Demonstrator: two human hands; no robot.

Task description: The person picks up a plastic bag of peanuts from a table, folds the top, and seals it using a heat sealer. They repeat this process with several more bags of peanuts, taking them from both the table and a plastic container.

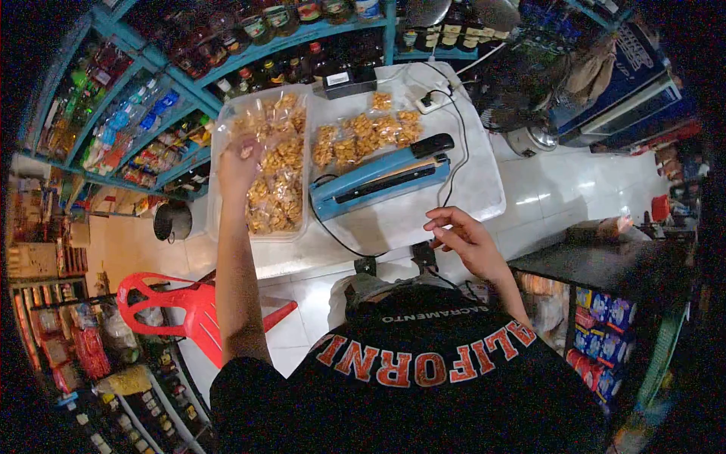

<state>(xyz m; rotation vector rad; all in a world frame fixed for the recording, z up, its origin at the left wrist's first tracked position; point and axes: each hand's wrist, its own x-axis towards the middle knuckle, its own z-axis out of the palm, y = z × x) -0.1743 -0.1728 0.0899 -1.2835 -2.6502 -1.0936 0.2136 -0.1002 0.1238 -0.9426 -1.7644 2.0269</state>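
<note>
A clear plastic bin (304, 189) stands on the white table, filled with small clear bags of golden-brown snacks (278, 198). My left hand (240, 160) reaches into its left side, over the bags, with curled fingers. Whether a bag is in those fingers is hidden. Right of the bin lies a blue impulse sealer (382, 181) with a black handle end, set at a slant. Behind it are several more filled snack bags (367, 136). My right hand (465, 236) hovers near the table's front edge, below the sealer's right end, fingers loosely bent and apart, holding nothing.
A black cable (463, 129) runs from a white power strip (435, 101) along the table (478, 178). A black box (348, 83) sits at the back. Shelves of bottles (302, 34) line the far side. A red plastic chair (193, 306) stands at left, near a dark pot (173, 221).
</note>
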